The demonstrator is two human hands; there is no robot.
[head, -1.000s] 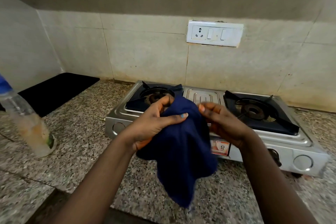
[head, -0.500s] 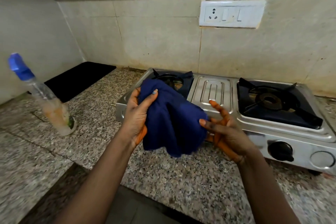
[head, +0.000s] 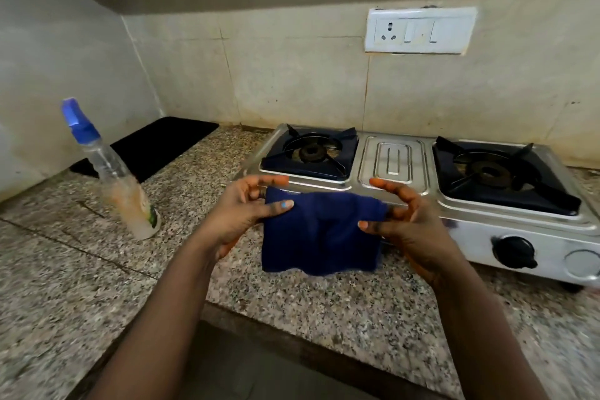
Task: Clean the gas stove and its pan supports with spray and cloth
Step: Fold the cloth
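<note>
At about nine o'clock on the speckled granite counter (head: 341,312) stood the clear plastic spray bottle with a blue nozzle (head: 110,169), upright and well apart from both hands, probably parked there so that both were free for the cloth yet the spray stayed in reach. Behind it, toward ten o'clock, lay a flat black mat (head: 152,144) against the wall. At the centre the left hand (head: 242,216) pinched the left upper corner of the dark blue square cloth (head: 319,232) between thumb and curled fingers, while the right hand (head: 401,221) pinched the right upper corner likewise; the cloth hung spread between them above the counter, just in front of the stove's left end. It looked held out this way to be flattened or folded into a pad before wiping. From one to three o'clock sat the two-burner stainless steel gas stove (head: 393,161), its black pan supports (head: 311,151) in place, a black knob (head: 513,252) on its front. A white switch plate (head: 418,31) sat on the tiled wall above.
</note>
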